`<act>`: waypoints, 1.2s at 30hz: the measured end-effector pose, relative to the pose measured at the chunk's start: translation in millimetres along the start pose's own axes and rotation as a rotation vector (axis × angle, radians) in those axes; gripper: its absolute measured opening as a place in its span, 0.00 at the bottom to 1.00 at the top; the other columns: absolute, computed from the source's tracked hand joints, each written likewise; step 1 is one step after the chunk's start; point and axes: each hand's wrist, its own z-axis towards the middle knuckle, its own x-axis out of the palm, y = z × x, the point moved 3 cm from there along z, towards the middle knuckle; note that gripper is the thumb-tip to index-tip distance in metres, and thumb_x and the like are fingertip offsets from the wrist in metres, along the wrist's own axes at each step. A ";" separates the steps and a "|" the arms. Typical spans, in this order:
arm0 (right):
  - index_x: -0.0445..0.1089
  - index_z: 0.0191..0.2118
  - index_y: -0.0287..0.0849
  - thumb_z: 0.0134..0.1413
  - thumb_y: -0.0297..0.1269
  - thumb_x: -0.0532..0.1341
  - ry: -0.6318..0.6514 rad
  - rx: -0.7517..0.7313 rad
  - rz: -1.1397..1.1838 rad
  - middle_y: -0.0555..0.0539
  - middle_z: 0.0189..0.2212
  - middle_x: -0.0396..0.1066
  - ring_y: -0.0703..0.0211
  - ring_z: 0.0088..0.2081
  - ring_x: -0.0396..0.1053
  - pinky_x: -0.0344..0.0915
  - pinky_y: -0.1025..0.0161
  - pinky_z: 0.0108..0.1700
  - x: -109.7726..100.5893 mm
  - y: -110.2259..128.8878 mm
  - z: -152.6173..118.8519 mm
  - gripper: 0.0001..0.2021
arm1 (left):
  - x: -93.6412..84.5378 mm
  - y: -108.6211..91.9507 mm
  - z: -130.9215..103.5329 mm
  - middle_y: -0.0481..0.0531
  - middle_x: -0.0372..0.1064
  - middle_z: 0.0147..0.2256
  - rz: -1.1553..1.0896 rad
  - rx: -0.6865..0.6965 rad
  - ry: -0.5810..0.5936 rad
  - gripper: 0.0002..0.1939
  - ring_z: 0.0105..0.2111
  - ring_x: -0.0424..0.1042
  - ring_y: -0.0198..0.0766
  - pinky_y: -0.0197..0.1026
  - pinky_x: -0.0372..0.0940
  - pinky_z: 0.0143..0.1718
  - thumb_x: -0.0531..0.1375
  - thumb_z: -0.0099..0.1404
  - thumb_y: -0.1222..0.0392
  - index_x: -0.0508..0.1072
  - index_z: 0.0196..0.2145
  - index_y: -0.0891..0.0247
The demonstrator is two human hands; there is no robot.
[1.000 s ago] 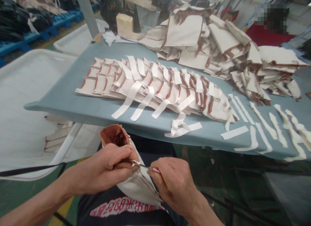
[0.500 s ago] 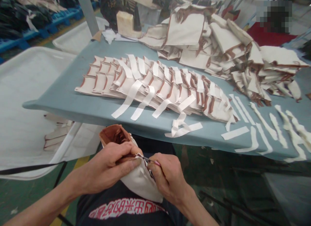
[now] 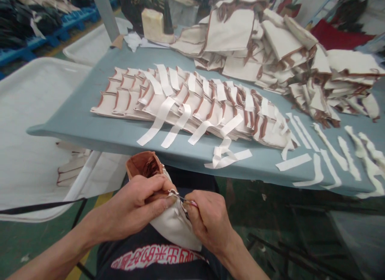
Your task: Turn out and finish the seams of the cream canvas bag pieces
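Observation:
A cream cloth pouch with brown lining sits above my lap, its mouth gaping toward the upper left. My left hand pinches the pouch's edge between thumb and fingers. In my right hand is a small pink-handled metal tool, its thin tip at the pouch's edge close to my left thumb. The tool's exact kind is hard to make out. My right fingers also press against the pouch's right side, which partly hides them.
In front of me stands a blue-green table. Overlapping rows of cream pieces with brown edges lie on it, with white strips across them. Behind is a heap of similar pieces. A white bin stands at left.
The view has shifted slightly. My hands keep nearly the same hold, and the tool's tip has moved only a little at the pouch's edge.

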 end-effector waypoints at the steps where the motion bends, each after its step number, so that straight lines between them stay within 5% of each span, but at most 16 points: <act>1: 0.70 0.30 0.44 0.85 0.39 0.44 -0.001 -0.003 -0.005 0.50 0.20 0.71 0.62 0.21 0.66 0.57 0.61 0.29 -0.5 0.5 0.0 0.28 | 0.4 0.7 -1.1 0.41 0.69 0.24 0.003 -0.006 -0.001 0.11 0.22 0.65 0.30 0.32 0.57 0.24 0.58 0.76 0.62 0.78 0.37 0.61; 10: 0.65 0.30 0.45 0.87 0.44 0.41 0.030 0.063 0.068 0.51 0.20 0.70 0.64 0.21 0.65 0.56 0.63 0.28 5.8 7.1 1.8 0.30 | 5.2 4.2 -1.9 0.40 0.62 0.23 -0.031 -0.132 0.073 0.15 0.22 0.59 0.31 0.34 0.54 0.24 0.55 0.77 0.56 0.73 0.32 0.62; 20: 0.64 0.29 0.45 0.86 0.42 0.44 0.041 0.080 0.108 0.51 0.20 0.70 0.64 0.21 0.66 0.55 0.63 0.28 14.9 6.9 0.1 0.27 | 21.0 10.3 -8.1 0.40 0.59 0.26 -0.189 -0.239 0.029 0.15 0.24 0.56 0.32 0.35 0.55 0.24 0.54 0.76 0.52 0.67 0.31 0.59; 29: 0.58 0.29 0.48 0.78 0.34 0.52 0.040 0.236 0.333 0.57 0.19 0.60 0.65 0.19 0.58 0.52 0.65 0.25 31.4 5.3 3.7 0.19 | 26.7 16.7 -12.6 0.42 0.62 0.28 -0.136 -0.138 -0.126 0.14 0.27 0.62 0.35 0.37 0.61 0.29 0.52 0.78 0.57 0.65 0.32 0.58; 36: 0.60 0.29 0.47 0.79 0.33 0.52 0.083 0.142 0.253 0.55 0.21 0.64 0.65 0.21 0.60 0.53 0.64 0.28 10.3 10.7 8.7 0.19 | 23.0 16.0 -21.9 0.42 0.66 0.29 -0.028 0.077 -0.205 0.14 0.27 0.67 0.34 0.36 0.61 0.30 0.51 0.79 0.65 0.67 0.34 0.59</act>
